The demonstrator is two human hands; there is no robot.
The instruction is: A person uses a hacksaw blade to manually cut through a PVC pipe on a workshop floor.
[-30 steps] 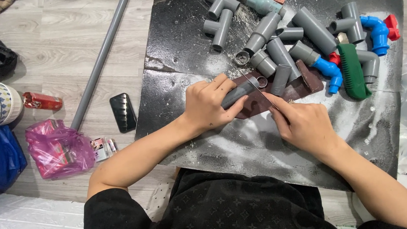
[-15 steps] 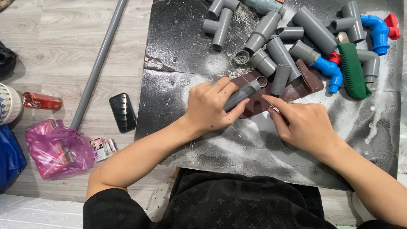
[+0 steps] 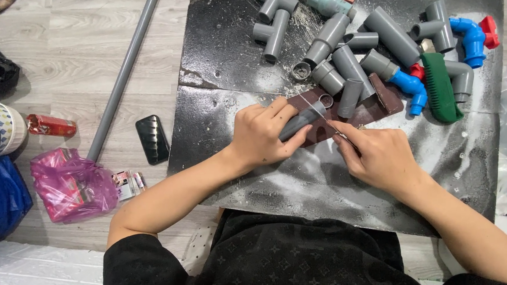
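At centre of the black mat (image 3: 219, 144), your left hand (image 3: 262, 139) is wrapped around a short grey pipe piece (image 3: 301, 121), pinning it on a brown block (image 3: 373, 110). Your right hand (image 3: 381, 159), at 4 o'clock from the pipe, is closed on a thin blade (image 3: 321, 114) laid across its open end. Judged step: trimming the pipe mouth. More cutting calls for a steady clamp and fingers clear. Loose grey fittings (image 3: 341, 45) lie at 12 o'clock.
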